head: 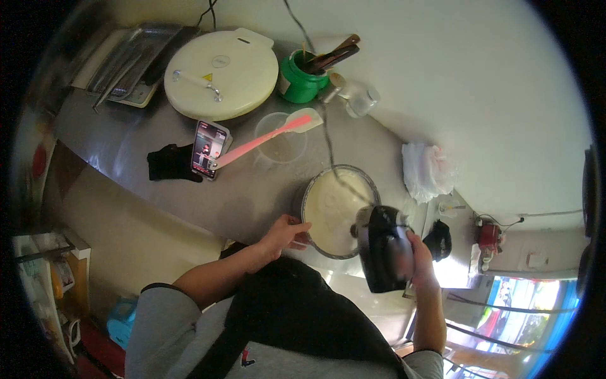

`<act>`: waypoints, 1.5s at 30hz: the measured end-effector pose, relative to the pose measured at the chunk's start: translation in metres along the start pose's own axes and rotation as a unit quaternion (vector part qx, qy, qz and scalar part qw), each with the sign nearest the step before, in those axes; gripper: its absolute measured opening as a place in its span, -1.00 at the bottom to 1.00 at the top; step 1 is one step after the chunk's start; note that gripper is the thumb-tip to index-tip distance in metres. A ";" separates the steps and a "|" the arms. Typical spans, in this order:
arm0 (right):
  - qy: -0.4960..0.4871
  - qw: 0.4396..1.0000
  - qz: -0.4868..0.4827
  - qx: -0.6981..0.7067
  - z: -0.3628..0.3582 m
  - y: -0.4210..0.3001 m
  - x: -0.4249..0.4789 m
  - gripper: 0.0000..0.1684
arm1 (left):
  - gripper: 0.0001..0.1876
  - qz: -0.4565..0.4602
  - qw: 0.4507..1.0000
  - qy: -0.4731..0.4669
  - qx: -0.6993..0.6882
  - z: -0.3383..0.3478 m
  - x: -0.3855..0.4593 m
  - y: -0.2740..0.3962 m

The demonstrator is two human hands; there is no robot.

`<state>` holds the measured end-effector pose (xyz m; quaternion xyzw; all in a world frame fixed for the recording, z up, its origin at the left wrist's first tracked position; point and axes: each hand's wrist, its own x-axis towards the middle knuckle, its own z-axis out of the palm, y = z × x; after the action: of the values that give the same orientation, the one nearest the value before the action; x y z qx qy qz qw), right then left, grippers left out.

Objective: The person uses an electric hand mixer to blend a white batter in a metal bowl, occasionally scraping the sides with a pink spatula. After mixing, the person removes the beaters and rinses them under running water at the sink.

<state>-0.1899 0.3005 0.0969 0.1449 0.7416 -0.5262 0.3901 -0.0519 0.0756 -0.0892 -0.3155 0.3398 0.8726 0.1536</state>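
A round metal pot (377,189) stands near the front edge of the steel worktop, holding pale cream-coloured batter (331,201). My left hand (286,235) grips its near left rim, thumb on top and fingers outside. In my right hand (421,260) is a black electric hand mixer (382,265), tilted over the pot's right side; its beaters are mostly hidden by its body. The mixer's cord (327,137) runs across the pot and back towards the wall. Behind the pot, a pink-handled spatula (260,140) lies across a clear round plastic tub (284,154).
A phone (208,150) leans beside a black cloth item (171,166) on the left. Farther back are a round cream electric griddle (236,90), a green jar of utensils (299,85), a glass jar (363,102) and trays (137,59). Plastic bags (426,173) sit right of the pot.
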 end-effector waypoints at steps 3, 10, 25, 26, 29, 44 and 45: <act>0.013 0.998 -0.024 0.052 0.009 -0.008 0.028 -0.57 | -0.42 0.004 1.000 0.000 -0.003 0.001 0.000 -0.001; -0.066 0.996 -0.031 0.046 0.059 -0.006 0.025 -0.55 | -0.42 -0.009 1.000 -0.003 0.004 -0.004 0.006 -0.005; -0.082 0.996 -0.008 0.023 0.045 -0.026 0.049 -0.56 | -0.47 -0.004 1.000 0.015 0.013 0.004 -0.005 0.003; -0.072 0.997 -0.019 0.036 0.045 -0.030 0.054 -0.57 | -0.47 -0.002 1.000 0.015 0.009 0.003 -0.003 0.001; -0.042 0.995 -0.034 0.081 0.036 -0.027 0.056 -0.56 | -0.46 -0.002 1.000 0.015 -0.002 -0.001 0.003 -0.005; 0.028 0.995 -0.033 0.091 0.046 -0.005 0.017 -0.55 | -0.60 0.010 0.999 0.031 0.000 0.005 -0.006 0.001; 0.000 0.993 -0.048 0.111 0.046 -0.004 0.021 -0.55 | -0.60 0.008 0.999 0.036 -0.003 0.005 -0.004 -0.002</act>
<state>-0.1865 0.2535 0.0771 0.1518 0.6844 -0.6237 0.3458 -0.0504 0.0800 -0.0843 -0.3445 0.3453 0.8626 0.1339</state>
